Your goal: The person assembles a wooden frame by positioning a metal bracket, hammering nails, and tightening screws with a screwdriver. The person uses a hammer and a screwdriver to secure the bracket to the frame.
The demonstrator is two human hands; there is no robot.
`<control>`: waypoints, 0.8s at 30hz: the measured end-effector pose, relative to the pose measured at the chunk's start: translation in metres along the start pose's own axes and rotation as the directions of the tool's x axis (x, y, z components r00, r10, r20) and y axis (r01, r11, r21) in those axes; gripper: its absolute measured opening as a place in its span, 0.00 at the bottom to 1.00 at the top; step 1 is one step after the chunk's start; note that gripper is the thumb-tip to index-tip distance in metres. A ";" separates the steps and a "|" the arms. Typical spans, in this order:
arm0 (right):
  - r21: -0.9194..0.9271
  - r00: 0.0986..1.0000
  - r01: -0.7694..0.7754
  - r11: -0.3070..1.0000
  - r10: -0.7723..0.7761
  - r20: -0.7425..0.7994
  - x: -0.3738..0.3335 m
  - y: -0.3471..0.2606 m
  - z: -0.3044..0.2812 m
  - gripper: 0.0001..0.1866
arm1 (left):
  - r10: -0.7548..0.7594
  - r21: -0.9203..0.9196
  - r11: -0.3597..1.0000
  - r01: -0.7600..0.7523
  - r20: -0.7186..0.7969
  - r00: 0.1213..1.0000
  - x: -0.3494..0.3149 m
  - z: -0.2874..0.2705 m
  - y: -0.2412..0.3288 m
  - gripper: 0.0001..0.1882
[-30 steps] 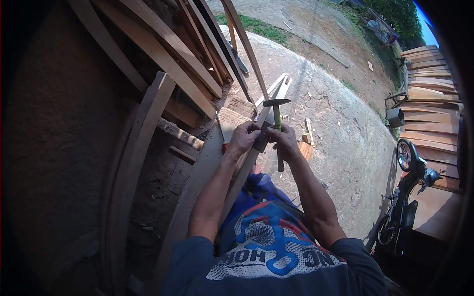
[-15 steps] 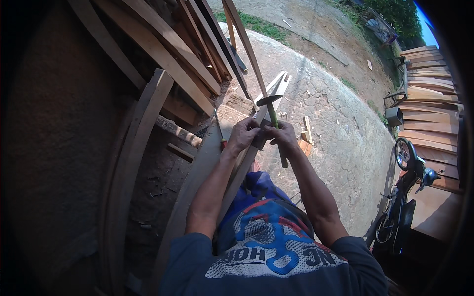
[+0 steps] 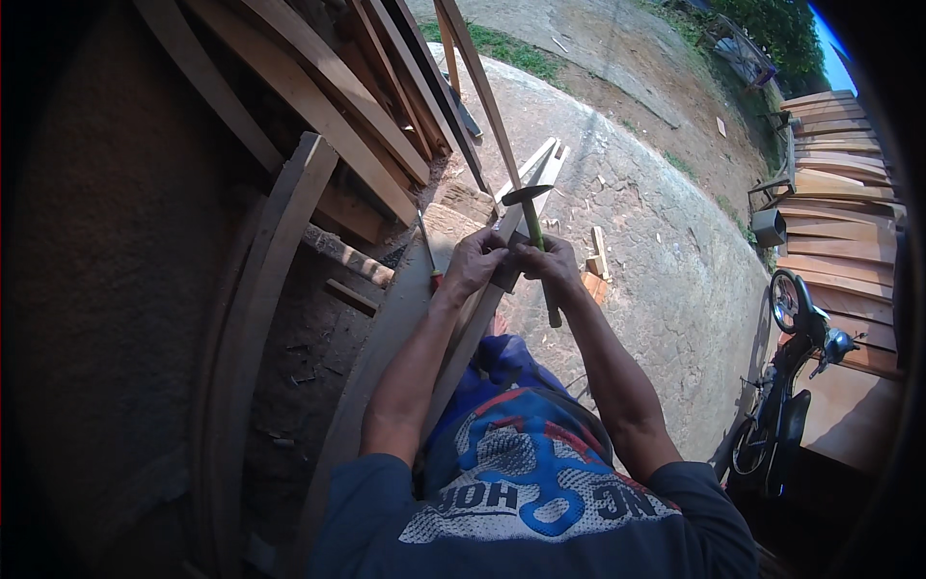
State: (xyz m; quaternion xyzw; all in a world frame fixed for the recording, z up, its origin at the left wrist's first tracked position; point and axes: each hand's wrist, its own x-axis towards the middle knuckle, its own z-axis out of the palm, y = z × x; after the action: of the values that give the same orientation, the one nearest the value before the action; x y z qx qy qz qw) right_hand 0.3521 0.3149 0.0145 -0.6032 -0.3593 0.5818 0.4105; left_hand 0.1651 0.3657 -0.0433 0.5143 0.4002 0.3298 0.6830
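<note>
Leaning planks point(image 3: 318, 87) stacked at upper left, a curved board point(image 3: 260, 318) propped below them, small wood offcuts point(image 3: 598, 256) lying on the pale ground point(image 3: 666, 251), a parked motorbike point(image 3: 786, 386) beside piled boards point(image 3: 839, 232) at right.

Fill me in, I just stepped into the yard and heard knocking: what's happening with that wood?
A person holds a long narrow wooden strip that slants up and away from their lap. The left hand grips the strip, while the right hand holds a green-handled hammer upright, its dark metal head raised just above the hands. Curved and straight wooden planks lean in a stack to the left, and a parked black motorbike stands on the right.
</note>
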 end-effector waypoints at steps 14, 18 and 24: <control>-0.107 0.998 -0.002 0.994 -0.004 -0.057 0.011 0.017 0.000 0.14 | 0.093 0.087 0.988 -0.130 0.344 0.934 0.030 -0.023 0.000 0.07; -0.232 0.996 -0.023 0.972 0.001 -0.094 0.010 0.016 -0.002 0.14 | 0.104 0.134 0.978 -0.159 0.346 0.932 0.036 -0.020 -0.003 0.06; -0.571 0.922 0.163 0.804 -0.330 -0.202 -0.040 0.020 -0.002 0.17 | 0.084 0.091 0.988 -0.127 0.375 0.923 0.039 -0.023 -0.010 0.05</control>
State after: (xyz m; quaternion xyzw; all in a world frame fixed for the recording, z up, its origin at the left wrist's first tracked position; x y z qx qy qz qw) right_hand 0.3503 0.2699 0.0124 -0.7210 -0.5211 0.3012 0.3434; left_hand 0.1630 0.4068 -0.0647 0.6259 0.2540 0.2399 0.6973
